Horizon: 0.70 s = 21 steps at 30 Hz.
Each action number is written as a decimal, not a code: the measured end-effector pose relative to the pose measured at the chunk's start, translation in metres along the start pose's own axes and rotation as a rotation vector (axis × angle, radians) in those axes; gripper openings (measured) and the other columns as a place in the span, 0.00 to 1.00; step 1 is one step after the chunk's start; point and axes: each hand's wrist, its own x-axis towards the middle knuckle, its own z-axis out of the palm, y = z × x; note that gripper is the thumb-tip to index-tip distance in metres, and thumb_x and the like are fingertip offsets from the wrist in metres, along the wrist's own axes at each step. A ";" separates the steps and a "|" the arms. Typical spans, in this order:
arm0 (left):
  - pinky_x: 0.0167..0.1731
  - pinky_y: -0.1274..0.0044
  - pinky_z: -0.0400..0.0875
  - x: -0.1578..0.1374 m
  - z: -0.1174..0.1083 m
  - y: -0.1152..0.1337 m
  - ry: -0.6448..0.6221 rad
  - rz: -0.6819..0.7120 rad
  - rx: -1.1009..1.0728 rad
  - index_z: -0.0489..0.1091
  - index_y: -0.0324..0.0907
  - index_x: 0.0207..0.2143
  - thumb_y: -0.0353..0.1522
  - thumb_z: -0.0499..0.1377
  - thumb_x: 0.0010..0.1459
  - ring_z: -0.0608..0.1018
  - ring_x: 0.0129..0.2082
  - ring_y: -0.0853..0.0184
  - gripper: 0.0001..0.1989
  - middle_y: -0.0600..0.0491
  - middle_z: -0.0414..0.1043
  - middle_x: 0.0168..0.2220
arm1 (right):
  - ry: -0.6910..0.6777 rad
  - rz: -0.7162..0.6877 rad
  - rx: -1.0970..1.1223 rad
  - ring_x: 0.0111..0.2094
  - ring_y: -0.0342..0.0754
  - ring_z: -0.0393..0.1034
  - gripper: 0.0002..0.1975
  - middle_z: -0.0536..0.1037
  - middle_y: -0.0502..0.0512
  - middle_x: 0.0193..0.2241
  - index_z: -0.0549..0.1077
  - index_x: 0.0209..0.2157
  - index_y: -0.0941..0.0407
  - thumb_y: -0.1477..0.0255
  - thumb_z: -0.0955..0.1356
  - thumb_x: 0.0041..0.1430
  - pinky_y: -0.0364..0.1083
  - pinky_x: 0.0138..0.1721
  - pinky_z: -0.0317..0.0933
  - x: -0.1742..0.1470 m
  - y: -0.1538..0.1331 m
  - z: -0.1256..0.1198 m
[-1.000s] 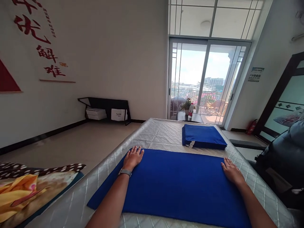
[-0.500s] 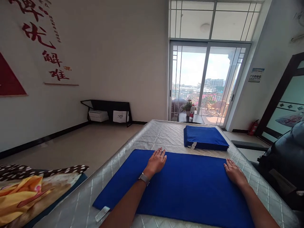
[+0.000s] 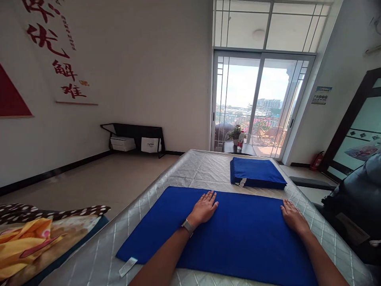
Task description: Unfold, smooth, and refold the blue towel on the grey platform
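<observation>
A blue cloth [image 3: 238, 234] lies spread flat across the near part of a bed-like surface with a silvery quilted cover [image 3: 199, 169]. A white label [image 3: 128, 267] sticks out at its near left corner. My left hand [image 3: 204, 207], with a watch on the wrist, rests palm down and open on the cloth, left of its middle near the far edge. At the far right corner, my right hand [image 3: 293, 215] lies flat and open, fingertips on the cloth's edge. Beyond the cloth sits a neat stack of folded blue cloths [image 3: 257, 172] with white labels at its front.
Patterned bedding and a yellow cloth [image 3: 26, 244] lie low on the left. A dark padded chair-like object [image 3: 357, 206] stands close on the right. Behind the bed are a small table [image 3: 238, 149] with a plant and bottle, sliding glass doors, and a black bench [image 3: 137, 133].
My left hand has slid a little to the right along the cloth. My right hand stays at the right corner, and the cloth looks unmoved.
</observation>
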 end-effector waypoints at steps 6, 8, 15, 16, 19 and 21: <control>0.67 0.65 0.46 -0.004 -0.009 -0.074 0.023 -0.292 0.082 0.54 0.35 0.68 0.41 0.39 0.70 0.53 0.70 0.59 0.30 0.42 0.50 0.70 | -0.017 0.011 -0.016 0.70 0.53 0.44 0.33 0.54 0.61 0.69 0.54 0.67 0.66 0.64 0.48 0.67 0.58 0.68 0.44 -0.001 -0.003 -0.003; 0.67 0.65 0.46 -0.009 -0.010 -0.097 0.038 -0.395 0.104 0.54 0.37 0.68 0.41 0.39 0.70 0.52 0.70 0.59 0.30 0.43 0.50 0.70 | -0.010 0.010 -0.012 0.69 0.54 0.45 0.34 0.54 0.61 0.69 0.55 0.67 0.66 0.64 0.48 0.66 0.58 0.68 0.45 -0.002 -0.004 -0.005; 0.66 0.62 0.48 -0.013 -0.002 -0.132 0.103 -0.568 0.135 0.54 0.38 0.68 0.44 0.40 0.69 0.53 0.70 0.57 0.31 0.42 0.51 0.70 | 0.013 0.014 0.001 0.69 0.54 0.46 0.34 0.56 0.61 0.68 0.56 0.67 0.65 0.64 0.48 0.66 0.58 0.67 0.46 -0.002 -0.003 -0.003; 0.66 0.62 0.48 -0.013 -0.001 -0.133 0.112 -0.562 0.139 0.54 0.38 0.68 0.44 0.40 0.69 0.54 0.70 0.57 0.31 0.42 0.52 0.69 | 0.014 0.013 -0.003 0.69 0.54 0.46 0.34 0.56 0.61 0.68 0.56 0.67 0.65 0.64 0.48 0.66 0.58 0.68 0.45 -0.001 -0.002 -0.002; 0.66 0.62 0.48 -0.012 0.003 -0.133 0.137 -0.541 0.140 0.55 0.39 0.68 0.44 0.40 0.68 0.54 0.69 0.56 0.31 0.43 0.53 0.69 | -0.002 0.008 -0.018 0.69 0.54 0.45 0.34 0.55 0.61 0.68 0.55 0.67 0.65 0.63 0.48 0.66 0.58 0.68 0.45 0.000 -0.001 -0.001; 0.66 0.61 0.48 -0.013 0.003 -0.133 0.142 -0.540 0.142 0.55 0.40 0.68 0.44 0.40 0.68 0.54 0.69 0.56 0.31 0.43 0.54 0.69 | -0.012 0.005 -0.024 0.69 0.54 0.46 0.34 0.55 0.61 0.68 0.55 0.67 0.66 0.63 0.48 0.66 0.58 0.68 0.45 0.000 -0.001 -0.001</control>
